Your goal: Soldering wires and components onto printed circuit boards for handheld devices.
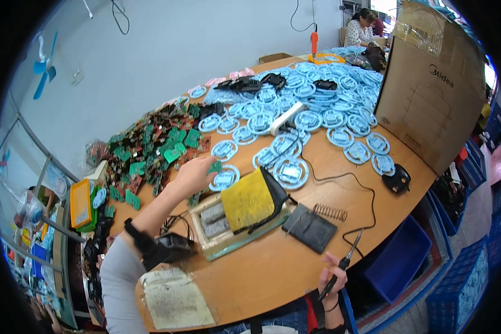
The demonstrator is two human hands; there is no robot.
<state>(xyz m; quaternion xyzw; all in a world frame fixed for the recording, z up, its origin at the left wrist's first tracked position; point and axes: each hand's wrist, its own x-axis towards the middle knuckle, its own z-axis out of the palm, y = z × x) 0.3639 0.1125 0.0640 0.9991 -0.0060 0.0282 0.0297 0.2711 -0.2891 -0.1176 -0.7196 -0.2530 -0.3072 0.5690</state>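
My left hand (196,177) reaches over the far side of the table, its fingertips closed on a small green circuit board (215,166). Just beyond it lies a round light-blue plastic part (224,177). In my right hand (331,274), near the table's front edge, is a soldering iron (345,261), gripped like a pen with its tip pointing up and away. Between my hands sits a wooden tray (222,246) with grey blocks in it and a yellow pad (247,200) across its right part. A dark flat block (310,228) and a wire coil (330,212) lie right of it.
Green and red circuit boards (150,145) are heaped at the left, blue round parts (323,94) at the back. A white power strip (285,118) and black cord cross the middle. A cardboard box (428,83) stands right; a blue bin (401,259) sits below the edge. Another person (359,30) works behind.
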